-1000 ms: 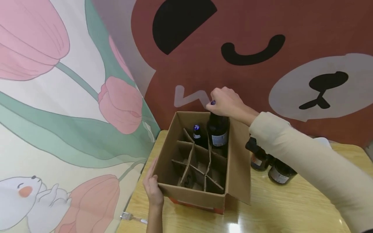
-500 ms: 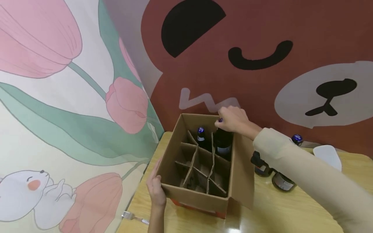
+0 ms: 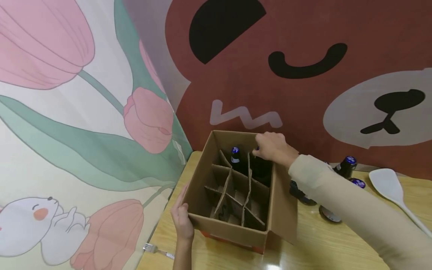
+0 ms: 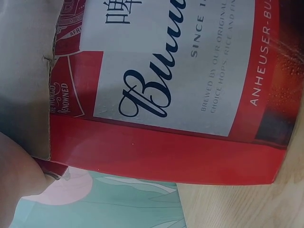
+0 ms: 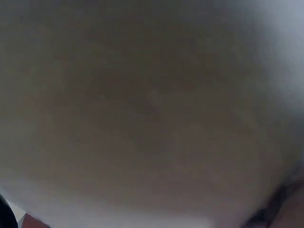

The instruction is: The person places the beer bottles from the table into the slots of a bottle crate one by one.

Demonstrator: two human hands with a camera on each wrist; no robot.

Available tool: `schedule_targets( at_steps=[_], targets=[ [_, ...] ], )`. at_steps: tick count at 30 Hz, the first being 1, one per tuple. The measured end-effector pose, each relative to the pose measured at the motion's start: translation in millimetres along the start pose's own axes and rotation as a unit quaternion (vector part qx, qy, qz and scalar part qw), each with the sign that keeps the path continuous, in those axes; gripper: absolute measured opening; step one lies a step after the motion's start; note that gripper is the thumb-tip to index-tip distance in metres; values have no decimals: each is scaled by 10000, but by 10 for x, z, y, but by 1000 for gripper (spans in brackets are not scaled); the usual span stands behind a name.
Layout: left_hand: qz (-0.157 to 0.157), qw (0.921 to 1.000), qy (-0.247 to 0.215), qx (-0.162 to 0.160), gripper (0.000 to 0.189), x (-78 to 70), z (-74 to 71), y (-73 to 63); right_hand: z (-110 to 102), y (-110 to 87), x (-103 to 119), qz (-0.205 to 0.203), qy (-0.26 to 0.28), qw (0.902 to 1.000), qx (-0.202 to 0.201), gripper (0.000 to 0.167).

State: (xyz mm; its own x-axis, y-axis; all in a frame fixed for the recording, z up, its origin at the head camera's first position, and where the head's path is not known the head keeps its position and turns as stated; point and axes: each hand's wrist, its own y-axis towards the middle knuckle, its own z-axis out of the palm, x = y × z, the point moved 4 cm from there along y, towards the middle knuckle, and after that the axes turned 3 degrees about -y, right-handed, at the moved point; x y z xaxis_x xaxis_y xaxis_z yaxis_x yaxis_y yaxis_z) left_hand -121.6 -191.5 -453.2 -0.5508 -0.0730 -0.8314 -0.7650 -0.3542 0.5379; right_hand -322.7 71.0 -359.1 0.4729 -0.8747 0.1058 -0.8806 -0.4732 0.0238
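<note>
My right hand (image 3: 271, 147) grips the neck of a dark beer bottle (image 3: 262, 168) that sits down in the back right compartment of an open cardboard box (image 3: 233, 228). Its blue cap barely shows beside the fingers. In the compartment to its left stands another blue-capped bottle (image 3: 235, 157). My left hand (image 3: 182, 221) holds the box at its near left corner. The left wrist view shows the box's red and white printed side (image 4: 156, 95), with part of that hand (image 4: 19, 175) at the cardboard edge. A blurred brown surface fills most of the right wrist view.
A cardboard flap (image 3: 285, 210) hangs out on the right. Beyond it several dark bottles (image 3: 345, 168) stand on the wooden table (image 3: 303, 247), partly behind the right sleeve. A white spatula (image 3: 388, 183) lies at far right, and a fork (image 3: 156, 250) at near left.
My right hand has lowered the bottle into the back right compartment, and its label has dropped from sight. The left hand keeps its hold on the box. The head view has shifted slightly.
</note>
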Motion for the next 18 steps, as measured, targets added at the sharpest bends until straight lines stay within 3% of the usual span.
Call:
schedule_targets(
  at_steps=[4, 12, 18],
  targets=[
    [72, 10000, -44, 10, 58, -8, 10, -2, 104, -18, 49, -236, -435, 9988, 66, 41],
    [418, 9990, -163, 80, 59, -32, 25, 8, 204, -4, 86, -458, -807, 9918, 883, 45],
    [502, 9987, -100, 66, 58, -34, 19, -2, 192, -4, 108, -433, -715, 9927, 868, 43]
  ],
)
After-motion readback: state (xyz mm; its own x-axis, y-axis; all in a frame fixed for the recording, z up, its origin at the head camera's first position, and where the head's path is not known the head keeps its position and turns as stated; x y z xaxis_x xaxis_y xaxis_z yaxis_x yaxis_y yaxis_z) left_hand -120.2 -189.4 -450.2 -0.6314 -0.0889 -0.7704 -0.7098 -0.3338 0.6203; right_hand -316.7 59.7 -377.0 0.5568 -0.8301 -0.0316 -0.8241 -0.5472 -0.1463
